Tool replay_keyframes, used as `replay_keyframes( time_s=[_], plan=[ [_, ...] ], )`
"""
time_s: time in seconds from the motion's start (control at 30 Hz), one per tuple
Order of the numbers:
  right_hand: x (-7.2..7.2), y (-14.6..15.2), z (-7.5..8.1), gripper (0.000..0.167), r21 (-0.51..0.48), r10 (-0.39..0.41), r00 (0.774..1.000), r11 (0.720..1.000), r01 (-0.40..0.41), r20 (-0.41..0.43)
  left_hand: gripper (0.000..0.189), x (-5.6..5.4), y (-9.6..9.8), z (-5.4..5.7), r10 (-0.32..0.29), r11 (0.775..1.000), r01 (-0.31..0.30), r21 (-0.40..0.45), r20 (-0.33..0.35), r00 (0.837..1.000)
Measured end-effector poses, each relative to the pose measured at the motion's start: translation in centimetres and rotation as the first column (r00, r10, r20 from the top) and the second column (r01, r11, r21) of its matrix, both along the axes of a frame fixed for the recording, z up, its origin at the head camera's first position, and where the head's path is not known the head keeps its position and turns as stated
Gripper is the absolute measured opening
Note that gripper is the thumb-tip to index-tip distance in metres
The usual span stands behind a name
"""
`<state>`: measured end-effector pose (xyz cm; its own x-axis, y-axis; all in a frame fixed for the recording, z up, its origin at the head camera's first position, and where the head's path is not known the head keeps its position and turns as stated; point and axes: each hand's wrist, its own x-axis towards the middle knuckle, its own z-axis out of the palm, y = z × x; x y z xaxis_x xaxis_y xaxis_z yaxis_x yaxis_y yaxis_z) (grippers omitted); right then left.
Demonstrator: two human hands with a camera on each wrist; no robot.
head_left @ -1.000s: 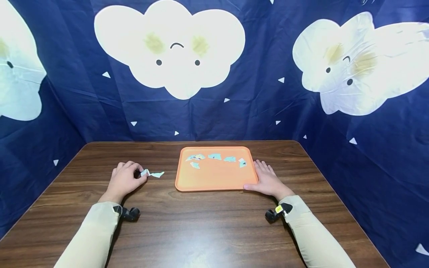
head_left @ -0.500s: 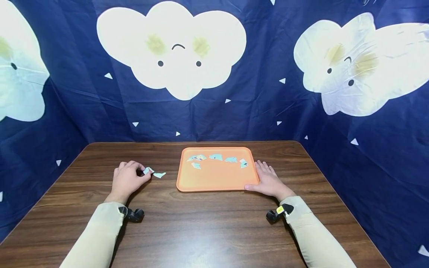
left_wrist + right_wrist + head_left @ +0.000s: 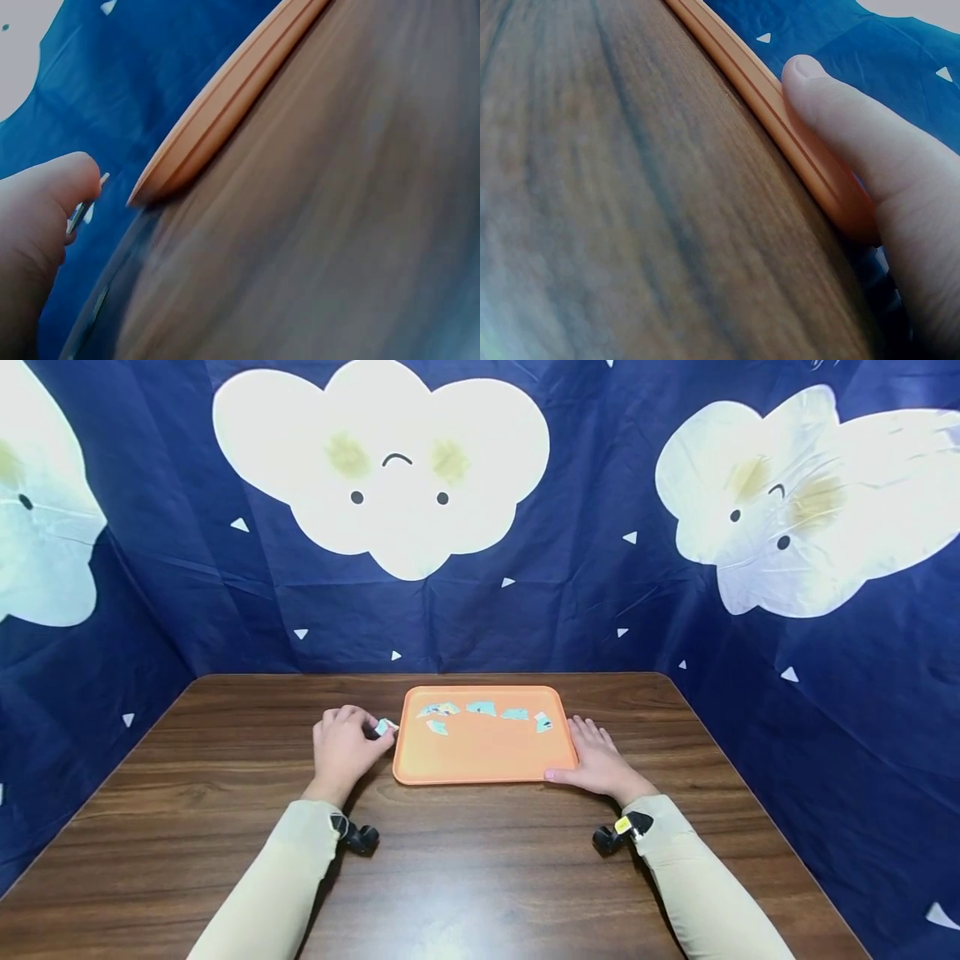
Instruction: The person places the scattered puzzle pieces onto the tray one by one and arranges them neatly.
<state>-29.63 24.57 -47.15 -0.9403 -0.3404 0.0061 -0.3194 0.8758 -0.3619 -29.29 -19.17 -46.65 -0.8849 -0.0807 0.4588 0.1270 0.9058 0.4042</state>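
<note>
In the head view my left hand (image 3: 345,750) pinches a small torn piece of pale blue and white paper (image 3: 384,727) between thumb and fingertips, right by the left rim of an orange tray (image 3: 480,756). The left wrist view shows the paper's thin edge (image 3: 78,216) beside the thumb, with the tray's outer side (image 3: 217,112) ahead. My right hand (image 3: 600,764) rests at the tray's right end, fingers straight along its side and thumb over the front right corner. In the right wrist view the thumb (image 3: 840,112) lies on the tray rim (image 3: 780,135).
Several torn paper pieces lie on the tray, among them a patterned one (image 3: 438,710), a blue one (image 3: 481,708) and one at the right (image 3: 543,723). The brown wooden table (image 3: 465,860) ends at a dark blue curtain (image 3: 480,627) with white clouds.
My left hand has moved right with the pinched paper, from the left of the table to the tray's left edge. The second loose piece no longer shows on the table. The right hand stays put.
</note>
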Motion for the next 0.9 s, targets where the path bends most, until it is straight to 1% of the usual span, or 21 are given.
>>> replay_keyframes(
  time_s=[0.13,0.33,0.67,0.9],
  plan=[
    [-0.1,0.1,0.1,0.124,0.002,-0.004,1.000,1.000,0.004,0.001,0.040,-0.4,2.3,0.3,-0.021,1.000,0.021,-0.004,-0.008,1.000],
    [-0.1,0.2,0.1,0.122,0.005,-0.007,1.000,1.000,0.007,-0.003,0.036,-0.9,5.3,0.3,-0.052,0.999,0.052,-0.004,-0.009,0.999],
    [-0.1,0.3,-0.2,0.124,0.007,0.001,1.000,1.000,-0.001,-0.006,0.038,-1.2,9.9,0.7,-0.043,0.993,0.051,-0.102,0.079,0.996],
    [0.2,0.0,0.2,0.123,-0.012,0.002,1.000,1.000,-0.002,0.000,0.038,-1.4,12.3,0.7,-0.032,0.986,0.053,-0.158,0.132,0.991]
  ],
)
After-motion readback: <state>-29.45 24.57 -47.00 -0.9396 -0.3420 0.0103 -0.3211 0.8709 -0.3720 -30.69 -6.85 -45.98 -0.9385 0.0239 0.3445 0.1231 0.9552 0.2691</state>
